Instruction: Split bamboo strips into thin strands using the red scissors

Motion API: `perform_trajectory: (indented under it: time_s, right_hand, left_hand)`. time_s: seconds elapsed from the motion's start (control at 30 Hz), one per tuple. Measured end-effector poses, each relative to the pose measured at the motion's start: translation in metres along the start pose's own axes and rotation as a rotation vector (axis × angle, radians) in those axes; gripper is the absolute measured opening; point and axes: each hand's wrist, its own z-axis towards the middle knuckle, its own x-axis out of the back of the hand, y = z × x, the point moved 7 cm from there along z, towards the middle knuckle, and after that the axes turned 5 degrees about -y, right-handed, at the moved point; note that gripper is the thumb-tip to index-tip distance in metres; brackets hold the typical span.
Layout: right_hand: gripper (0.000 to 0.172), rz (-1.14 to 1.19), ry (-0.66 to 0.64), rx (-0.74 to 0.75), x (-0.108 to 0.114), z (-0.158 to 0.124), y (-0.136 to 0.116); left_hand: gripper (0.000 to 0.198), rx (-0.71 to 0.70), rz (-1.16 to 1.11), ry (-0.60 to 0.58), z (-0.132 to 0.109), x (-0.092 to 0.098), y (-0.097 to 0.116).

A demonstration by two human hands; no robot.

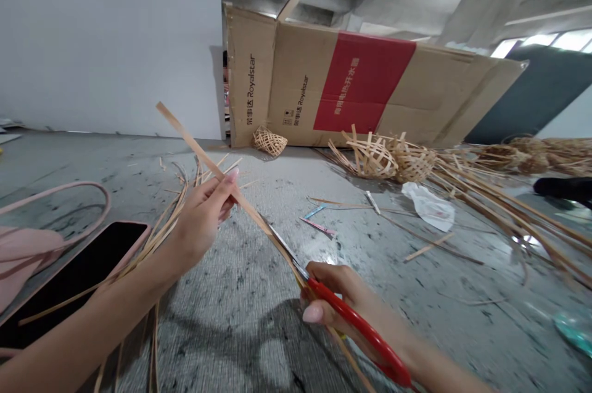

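Note:
My left hand (208,211) pinches a flat bamboo strip (197,147) between thumb and fingers. The strip runs diagonally from upper left down to the lower right, past my right hand (335,300). That hand is closed around red-handled scissors (365,326), whose metal blades lie along the strip and point up and left toward my left hand. Whether the blades are parted is too small to tell. Loose thin strips (161,229) lie beneath my left wrist and forearm.
A phone (87,276) and pink bag (28,257) lie at left. A cardboard box (305,72) stands behind a small woven basket (271,142). More woven pieces (411,158), long strips (504,202) and crumpled white plastic (430,206) lie at right.

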Motion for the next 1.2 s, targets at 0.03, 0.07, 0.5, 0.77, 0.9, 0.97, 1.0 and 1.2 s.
perform_trajectory:
  time_s: [0.03,0.07,0.5,0.77,0.9,0.97,1.0,1.2]
  right_hand:
    - [0.074,-0.002,0.01,-0.006,0.0,0.0,0.001]
    - [0.075,-0.002,0.014,-0.01,0.0,0.001,0.002]
    - [0.061,0.076,0.026,-0.026,0.0,0.003,0.014]
    - [0.068,0.068,-0.006,-0.015,0.011,-0.01,0.009]
    - [0.07,0.066,0.02,-0.024,0.013,-0.014,0.001]
    - [0.071,0.056,0.023,-0.023,0.014,-0.015,-0.002]
    - [0.071,0.054,0.017,-0.025,0.013,-0.014,-0.002]
    - [0.074,-0.066,-0.007,0.008,0.013,-0.016,-0.002]
  left_hand:
    - [0.044,-0.004,0.003,0.001,0.0,0.0,0.0]
    - [0.044,-0.007,0.006,0.001,0.001,0.0,0.0]
    - [0.047,0.013,0.049,-0.017,0.001,0.001,-0.008]
    - [0.044,-0.042,0.026,0.057,0.011,0.026,0.009]
    - [0.039,-0.033,0.013,-0.012,0.011,0.018,0.007]
    - [0.034,-0.045,-0.005,-0.035,0.011,0.016,0.005]
    - [0.032,-0.054,-0.013,-0.038,0.011,0.016,0.005]
    - [0.03,-0.086,-0.01,0.002,0.008,0.015,0.006]
